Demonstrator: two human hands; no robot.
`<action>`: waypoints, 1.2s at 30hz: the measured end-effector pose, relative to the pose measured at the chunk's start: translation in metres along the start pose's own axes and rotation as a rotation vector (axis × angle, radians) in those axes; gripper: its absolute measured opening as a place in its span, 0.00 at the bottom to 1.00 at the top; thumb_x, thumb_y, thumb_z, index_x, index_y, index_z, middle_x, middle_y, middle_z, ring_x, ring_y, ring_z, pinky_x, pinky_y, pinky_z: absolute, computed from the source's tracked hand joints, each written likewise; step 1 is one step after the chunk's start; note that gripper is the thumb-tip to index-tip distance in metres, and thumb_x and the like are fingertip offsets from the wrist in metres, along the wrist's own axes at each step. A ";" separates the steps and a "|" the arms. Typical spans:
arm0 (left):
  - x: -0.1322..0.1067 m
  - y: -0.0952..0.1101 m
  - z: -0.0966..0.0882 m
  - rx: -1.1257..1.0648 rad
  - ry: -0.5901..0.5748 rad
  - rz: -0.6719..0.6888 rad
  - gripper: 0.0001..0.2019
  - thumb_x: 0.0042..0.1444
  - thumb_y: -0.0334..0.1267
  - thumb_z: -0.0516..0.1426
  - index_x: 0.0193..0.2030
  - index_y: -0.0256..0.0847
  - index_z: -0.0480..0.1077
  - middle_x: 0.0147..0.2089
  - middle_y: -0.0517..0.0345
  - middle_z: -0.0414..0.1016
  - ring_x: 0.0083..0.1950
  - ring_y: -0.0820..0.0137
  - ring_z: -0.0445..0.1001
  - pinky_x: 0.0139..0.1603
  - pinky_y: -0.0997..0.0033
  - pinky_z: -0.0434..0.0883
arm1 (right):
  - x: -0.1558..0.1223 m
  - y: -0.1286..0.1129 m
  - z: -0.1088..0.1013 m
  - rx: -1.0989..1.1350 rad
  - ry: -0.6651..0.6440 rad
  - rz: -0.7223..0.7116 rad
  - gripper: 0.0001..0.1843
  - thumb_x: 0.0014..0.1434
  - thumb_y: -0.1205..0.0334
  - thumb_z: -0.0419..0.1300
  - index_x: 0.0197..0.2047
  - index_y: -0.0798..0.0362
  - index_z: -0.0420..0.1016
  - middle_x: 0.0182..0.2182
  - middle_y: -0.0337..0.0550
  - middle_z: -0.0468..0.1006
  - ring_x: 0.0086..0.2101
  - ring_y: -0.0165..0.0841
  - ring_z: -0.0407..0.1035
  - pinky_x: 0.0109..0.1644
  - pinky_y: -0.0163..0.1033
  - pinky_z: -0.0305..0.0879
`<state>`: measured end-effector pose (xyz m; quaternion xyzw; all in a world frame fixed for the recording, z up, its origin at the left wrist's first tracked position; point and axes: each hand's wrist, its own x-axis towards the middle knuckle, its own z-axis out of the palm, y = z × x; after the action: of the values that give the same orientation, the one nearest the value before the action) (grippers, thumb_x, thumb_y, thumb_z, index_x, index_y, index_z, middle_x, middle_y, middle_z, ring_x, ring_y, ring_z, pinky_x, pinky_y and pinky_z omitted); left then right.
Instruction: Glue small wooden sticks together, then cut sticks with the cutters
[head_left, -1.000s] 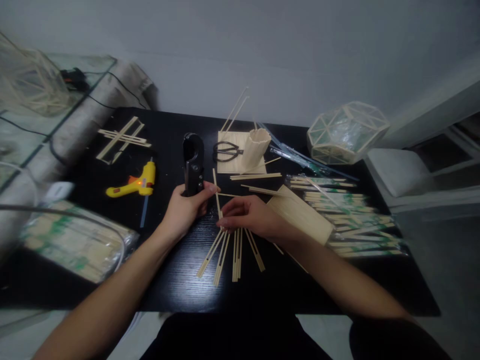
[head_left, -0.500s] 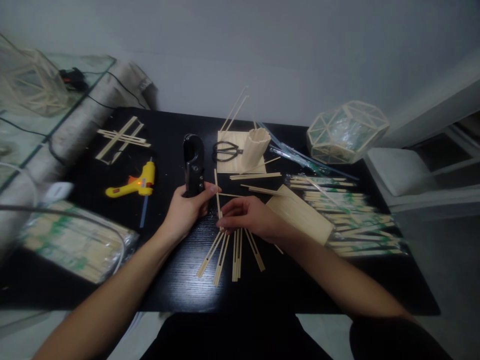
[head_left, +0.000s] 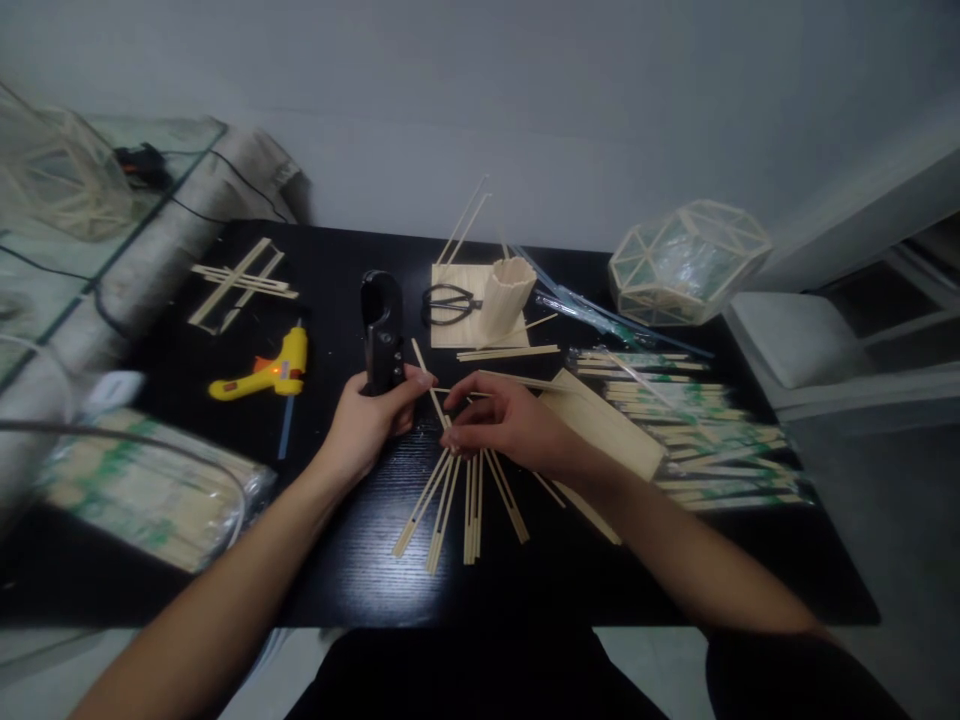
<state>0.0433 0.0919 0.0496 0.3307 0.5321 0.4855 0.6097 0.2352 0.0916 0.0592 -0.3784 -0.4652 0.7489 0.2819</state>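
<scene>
My left hand point(head_left: 379, 415) is closed around a black hand tool with a curved, hook-like jaw point(head_left: 384, 325), which stands upright. Its thumb and forefinger also meet a thin wooden stick point(head_left: 420, 358). The lower part of that stick is pinched in the fingertips of my right hand point(head_left: 495, 420). Just below my fingers, several slim wooden sticks point(head_left: 472, 510) fan out on the black table point(head_left: 337, 590); their upper ends are partly hidden by my right hand. A wooden board point(head_left: 604, 425) lies under and beside my right forearm.
A yellow glue gun point(head_left: 262, 375) lies left, its light glowing. Behind, a wooden stick cup point(head_left: 506, 300) and black scissors point(head_left: 450, 303) rest on a square board point(head_left: 442, 335). Bagged sticks point(head_left: 697, 430) lie right, another pack point(head_left: 150, 490) left. A geometric frame point(head_left: 690, 262) sits back right.
The stick between my hands has tilted, its top swinging left. My right hand has shifted slightly, with its fingers a little more arched. The black tool stays in my left hand.
</scene>
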 end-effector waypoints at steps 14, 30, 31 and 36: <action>0.006 0.007 -0.003 -0.497 -0.117 -0.236 0.05 0.54 0.31 0.65 0.35 0.30 0.77 0.17 0.73 0.51 0.15 0.84 0.49 0.13 0.84 0.53 | -0.004 -0.004 0.003 -0.258 0.184 -0.383 0.12 0.59 0.59 0.70 0.47 0.48 0.84 0.40 0.42 0.84 0.41 0.35 0.77 0.48 0.42 0.74; -0.006 -0.008 0.008 -0.168 -0.191 -0.189 0.18 0.52 0.47 0.69 0.26 0.36 0.70 0.16 0.71 0.52 0.16 0.82 0.50 0.16 0.80 0.51 | -0.006 -0.023 -0.011 -0.055 0.449 -0.556 0.12 0.64 0.50 0.67 0.37 0.50 0.77 0.26 0.34 0.70 0.26 0.26 0.63 0.30 0.34 0.62; -0.004 -0.008 0.007 -0.123 -0.165 -0.151 0.19 0.52 0.47 0.69 0.25 0.36 0.70 0.16 0.70 0.53 0.16 0.82 0.50 0.16 0.79 0.50 | -0.003 -0.023 -0.014 0.002 0.416 -0.493 0.14 0.63 0.48 0.67 0.35 0.50 0.77 0.26 0.35 0.70 0.26 0.27 0.63 0.30 0.34 0.62; -0.001 -0.010 0.001 0.127 -0.068 -0.010 0.20 0.55 0.51 0.67 0.26 0.37 0.71 0.17 0.68 0.56 0.18 0.80 0.53 0.19 0.77 0.50 | 0.002 -0.017 -0.018 0.163 0.261 -0.248 0.15 0.60 0.49 0.68 0.33 0.52 0.76 0.32 0.38 0.73 0.31 0.28 0.66 0.32 0.34 0.63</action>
<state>0.0465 0.0880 0.0412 0.3825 0.5425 0.4362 0.6076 0.2496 0.1087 0.0688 -0.3880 -0.4056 0.6882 0.4597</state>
